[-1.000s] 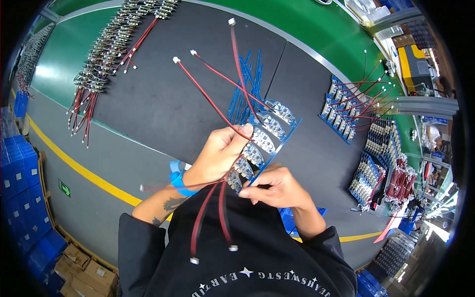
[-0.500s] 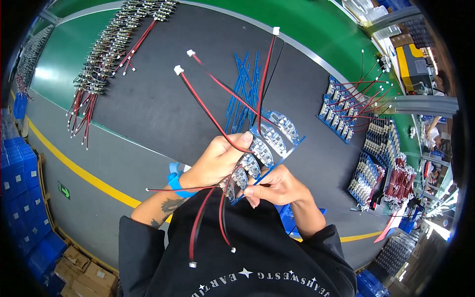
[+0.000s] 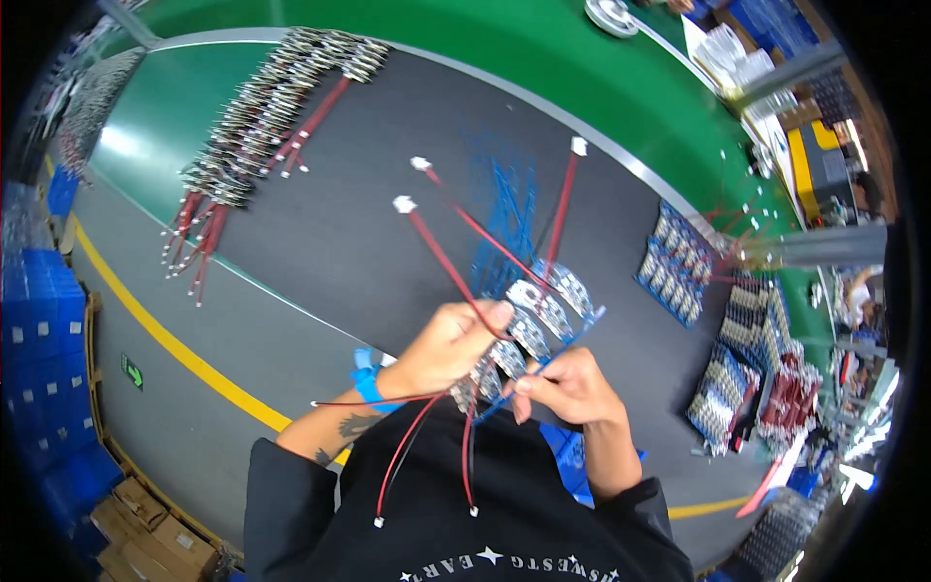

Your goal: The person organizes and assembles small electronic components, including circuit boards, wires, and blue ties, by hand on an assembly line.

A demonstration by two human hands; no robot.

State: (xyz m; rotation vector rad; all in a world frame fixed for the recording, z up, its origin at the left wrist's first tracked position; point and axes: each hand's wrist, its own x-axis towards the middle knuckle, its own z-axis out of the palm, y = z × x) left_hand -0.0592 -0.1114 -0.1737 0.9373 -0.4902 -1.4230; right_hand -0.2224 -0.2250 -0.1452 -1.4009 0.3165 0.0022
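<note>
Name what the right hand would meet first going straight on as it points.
Pointing leftward, the right hand would likely meet the blue strip first, with the curved circuit boards just beyond; blur leaves the depth unclear.

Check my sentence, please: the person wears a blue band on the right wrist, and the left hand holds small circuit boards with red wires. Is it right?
Not fully: the blue band is on the left wrist, not the right, as the head view shows. The left hand does hold small circuit boards with red wires.
</note>
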